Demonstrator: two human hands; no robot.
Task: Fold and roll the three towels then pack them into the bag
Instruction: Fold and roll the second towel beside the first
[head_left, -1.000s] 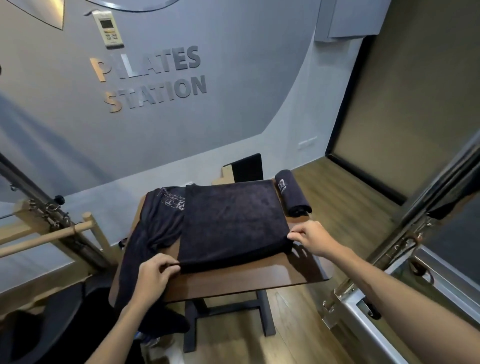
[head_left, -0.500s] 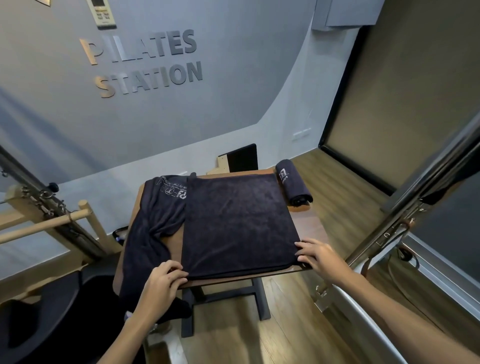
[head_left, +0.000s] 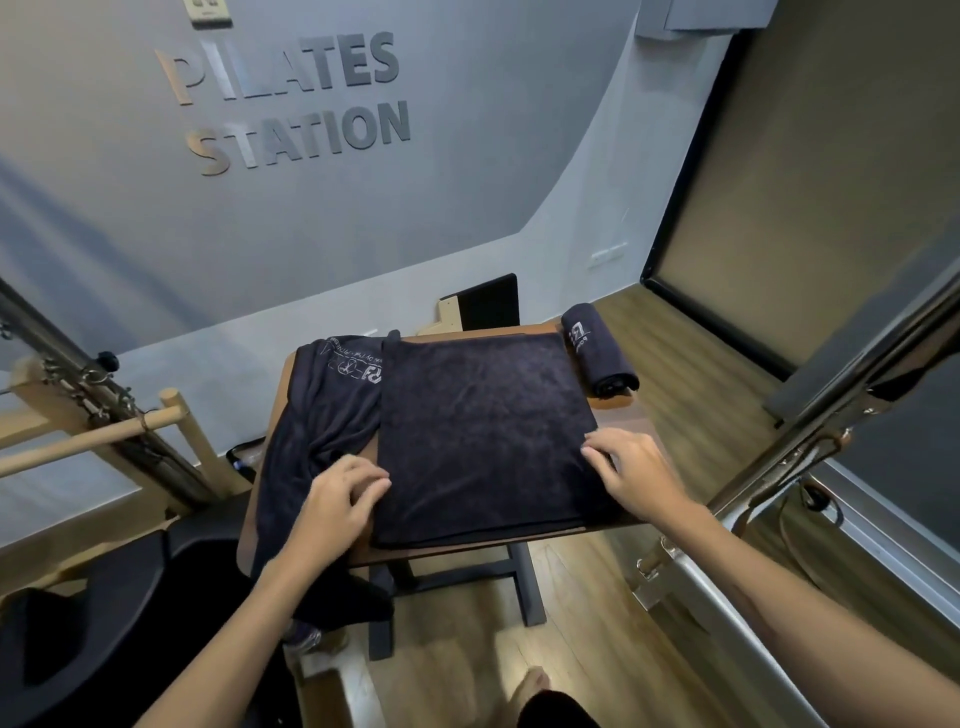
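- The small wooden table (head_left: 524, 543) carries all 3 towels, and we judge the step in hand to be squaring up the middle one before rolling it.
- The folded towel (head_left: 483, 431) lies flat across the middle of the table, its near edge reaching almost to the table's near edge — we should smooth it flat first, so the roll starts even.
- The unfolded towel (head_left: 322, 431) is bunched at the table's left side and hangs off the near-left edge; we leave it until this roll is done.
- The rolled towel (head_left: 597, 348) sits at the far right corner, just beside the folded one — 1 of 3 done, and no bag is in sight.
- Our left hand (head_left: 337, 499) rests at the towel's left edge, fingers loosely bent; we cannot tell whether they pinch the edge.
- Our right hand (head_left: 631, 467) lies spread on the near right corner, fingers straight, pressing.
- To roll tightly, both hands should tuck one edge evenly, keeping the sides aligned.
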